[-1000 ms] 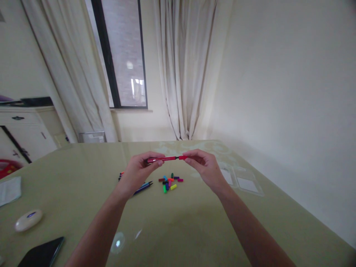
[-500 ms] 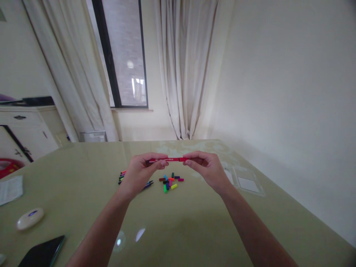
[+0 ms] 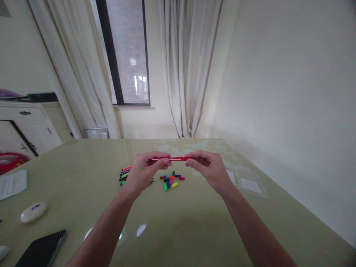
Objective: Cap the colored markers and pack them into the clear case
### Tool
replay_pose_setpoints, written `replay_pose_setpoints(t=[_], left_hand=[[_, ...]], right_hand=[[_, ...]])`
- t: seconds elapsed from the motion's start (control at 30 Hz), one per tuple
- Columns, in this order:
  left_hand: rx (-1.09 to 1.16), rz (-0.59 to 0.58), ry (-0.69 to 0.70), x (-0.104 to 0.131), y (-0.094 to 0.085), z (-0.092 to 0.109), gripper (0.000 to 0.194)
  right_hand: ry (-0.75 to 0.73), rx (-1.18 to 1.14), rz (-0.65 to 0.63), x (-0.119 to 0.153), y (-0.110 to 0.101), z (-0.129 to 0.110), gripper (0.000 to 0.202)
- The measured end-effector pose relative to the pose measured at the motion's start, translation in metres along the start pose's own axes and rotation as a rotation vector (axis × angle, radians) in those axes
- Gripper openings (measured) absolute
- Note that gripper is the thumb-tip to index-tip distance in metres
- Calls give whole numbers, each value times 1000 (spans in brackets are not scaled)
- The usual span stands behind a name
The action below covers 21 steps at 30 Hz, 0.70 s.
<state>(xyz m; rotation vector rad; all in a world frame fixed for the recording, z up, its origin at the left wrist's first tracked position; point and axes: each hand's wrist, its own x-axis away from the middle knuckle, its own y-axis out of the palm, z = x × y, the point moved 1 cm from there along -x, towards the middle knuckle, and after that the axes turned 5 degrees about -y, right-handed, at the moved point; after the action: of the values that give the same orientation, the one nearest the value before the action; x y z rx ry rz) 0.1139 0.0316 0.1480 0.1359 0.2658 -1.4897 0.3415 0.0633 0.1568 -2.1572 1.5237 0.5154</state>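
A red marker (image 3: 175, 158) is held level above the table between both hands. My left hand (image 3: 146, 168) pinches its barrel, thumb below and fingers above. At the other end, my right hand (image 3: 207, 167) grips the red cap (image 3: 184, 158) between thumb and fingers. The cap meets the barrel, with only a thin line at the join. Under the hands lies a small pile of loose marker caps in several colours, among them a yellow cap (image 3: 174, 185). Several uncapped markers (image 3: 125, 172) lie side by side on the table, partly hidden by my left hand and wrist.
A clear plastic case (image 3: 251, 183) lies at the right by the wall. To the left are a paper sheet (image 3: 13, 184), a white oval object (image 3: 33, 212) and a dark phone (image 3: 41, 249). Light reflects off the glossy table (image 3: 178, 230).
The dark band between the cap and the barrel has narrowed, the two parts now sitting closer together. Both hands keep their grip, and the view has shifted slightly.
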Motion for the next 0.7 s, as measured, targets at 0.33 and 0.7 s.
replay_pose_setpoints(t=[0.33,0.7], left_hand=[[-534,-221,28,-16,-23,-32,39],[-1117,-189,-251,-26,-86,-121,11]], right_hand=[[145,-6,32,-12,-27,30,34],[383,78,-516,5,-11,85,18]])
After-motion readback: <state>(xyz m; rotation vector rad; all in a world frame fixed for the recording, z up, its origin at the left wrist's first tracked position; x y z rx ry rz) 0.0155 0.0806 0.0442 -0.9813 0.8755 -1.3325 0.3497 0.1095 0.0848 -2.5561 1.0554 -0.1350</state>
